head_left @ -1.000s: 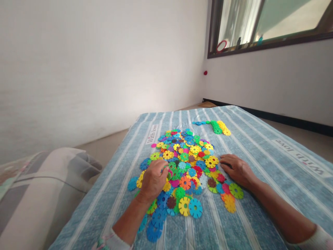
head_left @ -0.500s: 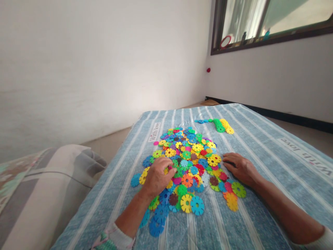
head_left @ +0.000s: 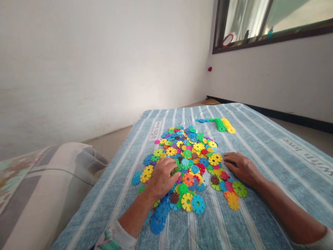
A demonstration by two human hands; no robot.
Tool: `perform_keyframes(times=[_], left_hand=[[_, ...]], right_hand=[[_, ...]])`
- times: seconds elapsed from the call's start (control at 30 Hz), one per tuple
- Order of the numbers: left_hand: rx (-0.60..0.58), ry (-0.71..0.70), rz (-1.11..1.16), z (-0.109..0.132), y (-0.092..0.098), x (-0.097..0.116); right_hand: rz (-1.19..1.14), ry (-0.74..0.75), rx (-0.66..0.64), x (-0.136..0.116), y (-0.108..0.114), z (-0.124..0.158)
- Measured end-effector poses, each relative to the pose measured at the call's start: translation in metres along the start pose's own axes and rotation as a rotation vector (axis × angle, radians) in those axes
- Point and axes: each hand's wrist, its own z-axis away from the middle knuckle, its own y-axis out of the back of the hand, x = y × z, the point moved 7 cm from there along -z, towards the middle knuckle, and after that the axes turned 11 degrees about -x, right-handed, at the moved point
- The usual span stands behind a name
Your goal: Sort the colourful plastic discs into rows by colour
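A heap of notched plastic discs, the snowflake-shaped building kind, in many colours [head_left: 198, 146] lies spread on the striped blue cloth. My left hand [head_left: 163, 176] is over the heap's left side, its fingers curved down and the thumb apart from them. No disc shows in its grasp, though the fingertips are partly hidden. My right hand [head_left: 241, 167] rests on the cloth just right of the heap, fingers stretched out and holding nothing. Close to it lie a lime-green disc [head_left: 239, 189] and an orange-yellow disc [head_left: 232, 201].
Beyond the heap stand a green row of joined discs [head_left: 220, 125], a yellow row [head_left: 228, 126] and a short line of blue discs [head_left: 202, 121]. The cloth-covered table [head_left: 270, 149] reaches towards the wall. Draped fabric [head_left: 57, 187] lies at the left.
My left hand has shifted slightly right across the heap, and the gap between thumb and fingers looks wider. My right hand stays in place. The view has moved a little.
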Motion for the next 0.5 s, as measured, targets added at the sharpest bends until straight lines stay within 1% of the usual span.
perform_keyframes(times=[0.13, 0.3, 0.4, 0.5], left_hand=[[0.054, 0.008, 0.044, -0.001, 0.005, -0.002], [0.136, 0.075, 0.084, 0.000, 0.011, -0.015], [0.161, 0.113, 0.091, 0.001, 0.014, -0.019], [0.179, 0.134, 0.124, 0.001, 0.018, -0.018]], right_hand=[[0.013, -0.001, -0.007, 0.001, -0.001, 0.000], [0.009, -0.001, -0.014, 0.002, -0.001, 0.000], [-0.001, -0.003, -0.010, 0.002, 0.000, 0.000], [-0.012, -0.005, 0.003, 0.002, 0.001, 0.000]])
